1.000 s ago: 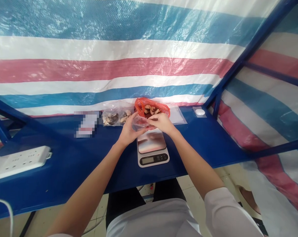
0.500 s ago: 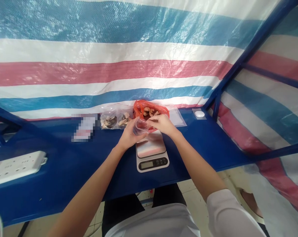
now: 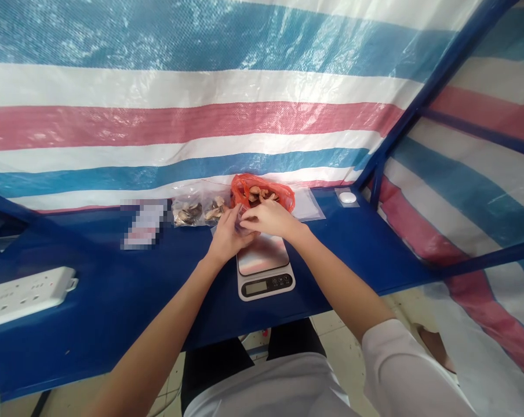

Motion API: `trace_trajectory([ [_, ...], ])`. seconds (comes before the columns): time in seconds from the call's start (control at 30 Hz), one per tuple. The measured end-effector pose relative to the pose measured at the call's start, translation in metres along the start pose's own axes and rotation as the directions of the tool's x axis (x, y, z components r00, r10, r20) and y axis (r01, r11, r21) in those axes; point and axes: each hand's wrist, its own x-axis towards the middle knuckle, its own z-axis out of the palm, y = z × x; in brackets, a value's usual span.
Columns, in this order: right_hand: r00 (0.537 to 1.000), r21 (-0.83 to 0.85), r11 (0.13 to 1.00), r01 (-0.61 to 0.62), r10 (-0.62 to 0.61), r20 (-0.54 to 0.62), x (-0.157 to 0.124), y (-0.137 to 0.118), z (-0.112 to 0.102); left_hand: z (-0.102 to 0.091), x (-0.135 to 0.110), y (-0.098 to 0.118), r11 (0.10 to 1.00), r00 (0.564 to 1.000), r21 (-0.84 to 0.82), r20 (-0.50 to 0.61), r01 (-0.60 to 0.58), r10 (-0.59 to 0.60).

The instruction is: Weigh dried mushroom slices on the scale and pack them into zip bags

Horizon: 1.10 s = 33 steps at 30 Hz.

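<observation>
My left hand (image 3: 228, 236) is wrapped round a small clear plastic bag (image 3: 243, 227), held above the back of the kitchen scale (image 3: 266, 286). My right hand (image 3: 270, 220) is at the bag's mouth with its fingers bent together; whatever they hold is hidden from view. Just behind my hands, an orange-red plastic bag (image 3: 286, 194) stands with its top spread, showing brown dried mushroom pieces (image 3: 257, 193). Left of it lie two clear bags with similar pieces, a darker bag (image 3: 187, 214) and a paler bag (image 3: 215, 211).
A flat clear bag (image 3: 309, 206) lies right of the orange-red bag. Farther right is a round white item on clear plastic (image 3: 348, 198). A white power strip (image 3: 27, 295) sits at the left of the blue table (image 3: 127, 289). Striped sheeting and blue frame bars (image 3: 377, 179) bound the table.
My right hand has moved left from beside the clear bag onto its mouth, covering most of it. My left hand keeps its hold. The view has shifted slightly.
</observation>
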Motion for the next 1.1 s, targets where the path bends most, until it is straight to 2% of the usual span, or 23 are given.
trace_trajectory([
  [0.13,0.998,0.22,0.975,-0.028,0.038,-0.04,0.003,0.008,0.001,-0.003,-0.003,-0.004,1.0,0.999,-0.002,0.016,0.03,-0.03],
  [0.27,0.99,0.524,0.85,-0.056,0.115,-0.08,0.005,0.018,0.005,-0.007,-0.005,-0.007,0.999,0.999,-0.011,0.007,0.036,-0.036],
  [0.37,0.99,0.612,0.789,-0.049,0.122,-0.077,0.005,0.02,0.005,-0.009,-0.004,-0.002,0.999,0.999,-0.024,-0.002,0.032,-0.032],
  [0.47,0.989,0.615,0.785,-0.079,0.137,-0.047,0.004,0.016,0.003,-0.011,0.002,0.01,0.999,1.0,-0.038,-0.007,0.027,-0.028],
  [0.6,0.986,0.546,0.832,-0.095,0.153,-0.062,0.005,0.012,0.001,-0.009,0.011,0.023,0.999,0.999,-0.022,-0.038,0.025,-0.026],
  [0.77,0.989,0.541,0.838,-0.075,0.131,-0.064,0.004,0.015,-0.004,-0.005,0.015,0.022,0.999,0.997,-0.032,-0.073,0.02,-0.022],
  [0.97,0.974,0.538,0.837,-0.099,0.192,-0.118,-0.002,0.044,-0.015,-0.006,0.013,0.018,0.992,0.991,-0.116,-0.122,0.048,-0.063],
  [1.1,0.979,0.43,0.894,-0.128,0.184,-0.09,0.0,0.067,-0.016,-0.004,0.019,0.016,0.989,0.99,-0.139,-0.127,0.041,-0.059],
])
